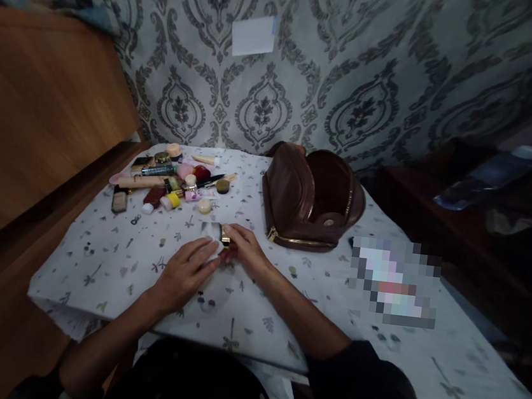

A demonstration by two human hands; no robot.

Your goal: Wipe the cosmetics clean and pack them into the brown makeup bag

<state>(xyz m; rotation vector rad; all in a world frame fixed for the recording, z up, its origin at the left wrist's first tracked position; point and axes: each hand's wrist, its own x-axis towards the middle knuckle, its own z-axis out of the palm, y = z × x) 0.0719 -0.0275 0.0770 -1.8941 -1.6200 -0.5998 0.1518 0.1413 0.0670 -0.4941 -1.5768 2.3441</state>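
Note:
Both hands meet over the front middle of the table. My right hand (247,248) grips a small cosmetic container (226,236) by its dark end with a gold band. A crumpled white tissue or wipe (212,232) lies under the fingers of my left hand (190,271), pressed against the container's other end. The fingers hide much of the container, so its exact kind cannot be made out. Just right of the hands stands a brown makeup bag (291,189), its gold zipper undone and its mouth gaping.
Several cosmetics lie at the back left, including a brown-capped jar (223,185), a pale round jar (204,206), a foundation bottle (120,199) and a yellow-banded tube (170,200). A blurred-out phone-like object (391,283) lies right. A wooden cabinet (40,110) borders the left; patterned wallpaper rises behind.

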